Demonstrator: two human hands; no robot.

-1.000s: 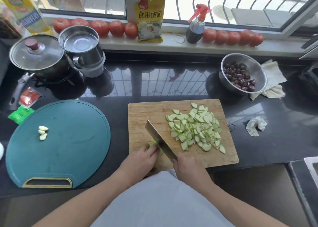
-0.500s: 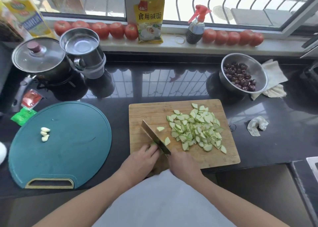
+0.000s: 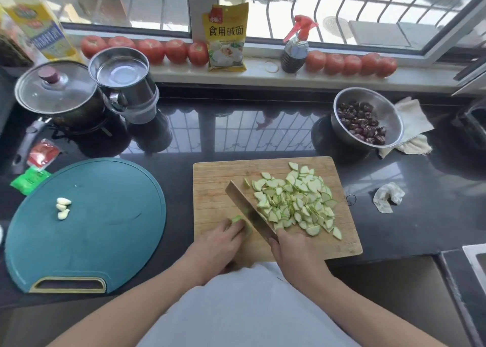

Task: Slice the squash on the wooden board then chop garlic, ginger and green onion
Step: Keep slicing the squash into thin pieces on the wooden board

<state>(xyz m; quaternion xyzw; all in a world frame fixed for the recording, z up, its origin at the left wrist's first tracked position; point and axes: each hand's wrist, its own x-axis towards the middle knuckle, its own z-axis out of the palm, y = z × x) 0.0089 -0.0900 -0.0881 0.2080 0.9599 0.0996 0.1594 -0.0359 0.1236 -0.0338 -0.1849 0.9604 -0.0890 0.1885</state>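
A rectangular light wooden cutting board (image 3: pixel 210 189) lies flat on the desk. Pale green, thin wedge-shaped squash slices (image 3: pixel 297 202) are heaped over its right half, with one small piece (image 3: pixel 246 182) apart just left of the heap. A short green stub of uncut squash (image 3: pixel 240 222) sits near the board's front left, mostly hidden, so its shape is hard to tell. Three peeled whitish garlic cloves (image 3: pixel 63 208) lie close together on the round teal plastic board (image 3: pixel 105 215), well apart from the squash.
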